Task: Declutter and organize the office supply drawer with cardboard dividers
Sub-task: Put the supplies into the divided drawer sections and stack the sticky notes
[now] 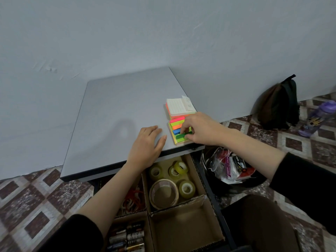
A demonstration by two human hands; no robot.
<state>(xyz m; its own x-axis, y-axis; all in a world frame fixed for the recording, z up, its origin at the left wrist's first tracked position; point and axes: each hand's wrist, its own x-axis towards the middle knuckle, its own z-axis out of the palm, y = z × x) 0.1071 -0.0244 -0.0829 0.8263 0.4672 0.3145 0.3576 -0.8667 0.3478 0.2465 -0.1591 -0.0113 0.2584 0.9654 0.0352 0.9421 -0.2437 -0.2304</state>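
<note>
The green strip of sticky flags lies on a yellow pad at the front right edge of the desk, in a row with blue, orange and pink strips. My right hand pinches it, thumb and fingertips closed on its end. My left hand rests flat on the desk just beside the pad, fingers straight and holding nothing.

The pad sits right at the edge above the open drawer. If I tug sideways, I could drag the other strips loose or tip the pad over, down among the tape rolls.
</note>
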